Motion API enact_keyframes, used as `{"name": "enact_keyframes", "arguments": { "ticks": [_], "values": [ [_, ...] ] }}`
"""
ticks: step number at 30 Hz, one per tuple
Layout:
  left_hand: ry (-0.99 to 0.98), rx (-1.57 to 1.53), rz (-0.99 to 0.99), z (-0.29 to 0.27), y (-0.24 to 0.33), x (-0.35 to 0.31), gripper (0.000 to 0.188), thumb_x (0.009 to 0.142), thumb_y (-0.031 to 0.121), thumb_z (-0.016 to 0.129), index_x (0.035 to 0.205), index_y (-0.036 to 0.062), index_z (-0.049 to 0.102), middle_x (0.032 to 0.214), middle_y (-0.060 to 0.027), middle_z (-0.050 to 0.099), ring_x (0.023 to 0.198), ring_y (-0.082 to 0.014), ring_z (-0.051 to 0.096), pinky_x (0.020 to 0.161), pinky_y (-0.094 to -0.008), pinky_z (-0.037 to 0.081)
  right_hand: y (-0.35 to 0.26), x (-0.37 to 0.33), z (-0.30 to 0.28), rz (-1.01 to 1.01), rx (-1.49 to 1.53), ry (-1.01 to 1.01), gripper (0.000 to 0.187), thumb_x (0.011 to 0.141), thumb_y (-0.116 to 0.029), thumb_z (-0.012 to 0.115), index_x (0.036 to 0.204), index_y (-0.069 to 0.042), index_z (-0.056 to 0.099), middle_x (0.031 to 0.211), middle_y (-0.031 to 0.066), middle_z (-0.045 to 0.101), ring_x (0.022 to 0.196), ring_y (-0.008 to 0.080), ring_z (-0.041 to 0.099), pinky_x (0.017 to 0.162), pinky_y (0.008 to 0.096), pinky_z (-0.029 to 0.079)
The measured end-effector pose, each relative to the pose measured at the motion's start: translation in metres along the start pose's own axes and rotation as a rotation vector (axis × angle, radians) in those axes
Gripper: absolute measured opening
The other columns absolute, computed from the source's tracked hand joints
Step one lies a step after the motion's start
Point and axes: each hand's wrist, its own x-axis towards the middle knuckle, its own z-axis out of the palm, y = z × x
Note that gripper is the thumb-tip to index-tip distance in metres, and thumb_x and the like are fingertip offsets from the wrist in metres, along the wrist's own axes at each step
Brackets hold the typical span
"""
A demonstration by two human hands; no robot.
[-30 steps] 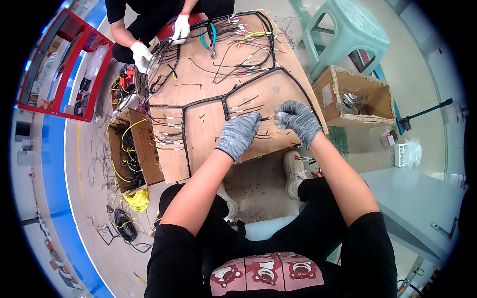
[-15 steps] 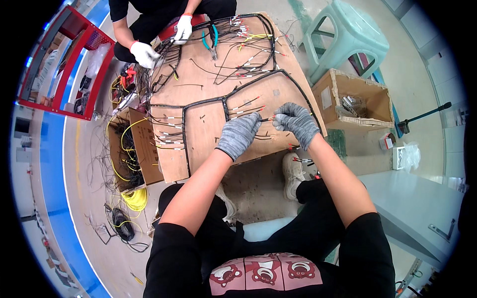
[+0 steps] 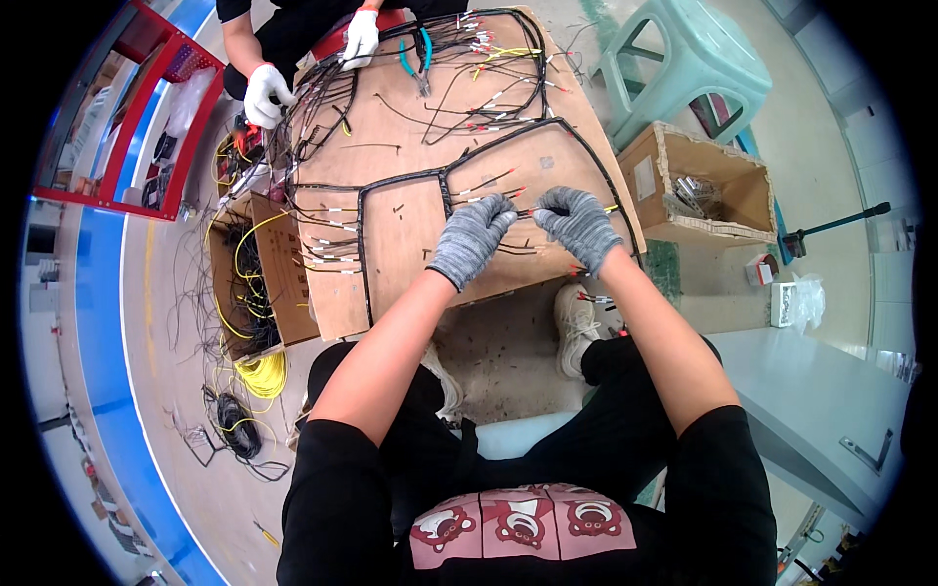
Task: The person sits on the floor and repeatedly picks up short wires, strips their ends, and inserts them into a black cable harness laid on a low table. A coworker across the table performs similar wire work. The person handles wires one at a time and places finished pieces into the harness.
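Note:
Both my hands wear grey knit gloves above a wooden board (image 3: 410,269) carrying a black wire harness (image 3: 403,179). My left hand (image 3: 472,239) is closed with its fingertips pinching a thin black wire (image 3: 524,212), which has a red end. Just to the right, my right hand (image 3: 579,230) is closed at the other end of that short visible stretch, thumb and finger pinched together on it. The fingers hide most of the wire. Other thin wires with red tips and white sleeves branch from the harness beside my left hand.
Across the board, a co-worker's white-gloved hands (image 3: 266,96) work among wires. Teal-handled pliers (image 3: 422,68) lie on the board. At left stands a carton of wires (image 3: 278,264); at right, a carton with metal parts (image 3: 645,186), a green stool (image 3: 684,59) and a grey cabinet (image 3: 801,400).
My hands stay pinched at the wire, the right shifting slightly left. The co-worker's left-side hand has moved back from the wires. The whole view has tilted a little.

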Motion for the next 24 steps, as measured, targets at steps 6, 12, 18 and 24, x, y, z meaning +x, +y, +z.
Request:
{"name": "enact_keyframes", "arguments": {
  "ticks": [6,12,18,24],
  "values": [
    [0.025,-0.002,0.055,0.003,-0.004,0.002,0.023,0.085,0.022,0.058,0.095,0.0007,0.060,0.086,-0.0179,0.063,0.080,-0.0326,0.060,0.072,-0.0362,0.048,-0.007,0.001,0.000,0.050,-0.046,-0.022,0.011,0.079,-0.009,0.061,0.086,0.001,0.062,0.073,0.0080,0.063,0.059,0.0124,0.058,0.056,0.0268,0.049],
    [0.162,0.032,0.097,0.014,-0.013,0.002,0.021,0.088,0.022,0.055,0.093,0.0025,0.061,0.076,-0.0151,0.062,0.070,-0.0290,0.060,0.064,-0.0341,0.047,0.004,0.005,-0.018,-0.055,-0.147,0.069,0.014,0.080,-0.005,0.061,0.092,0.001,0.061,0.080,0.0082,0.063,0.064,0.0127,0.059,0.060,0.0254,0.049],
    [-0.118,-1.084,-0.540,-0.011,0.022,0.005,0.035,0.093,0.041,0.043,0.090,0.0105,0.059,0.058,0.0029,0.050,0.039,-0.0048,0.034,0.035,-0.0191,0.027,-0.013,0.001,-0.001,-0.320,-0.240,0.152,0.009,0.076,-0.009,0.063,0.083,-0.004,0.062,0.077,0.0137,0.061,0.075,0.0314,0.059,0.071,0.0356,0.048],
    [-0.029,-1.080,-0.719,-0.001,0.028,0.009,0.051,0.085,0.063,0.040,0.072,0.0165,0.056,0.050,0.0026,0.048,0.034,-0.0065,0.034,0.031,-0.0207,0.023,-0.049,-0.006,0.024,-0.279,-0.525,-0.017,0.019,0.076,-0.018,0.063,0.094,-0.010,0.065,0.090,0.0148,0.057,0.080,0.0314,0.057,0.075,0.0388,0.047]
  ]
}}
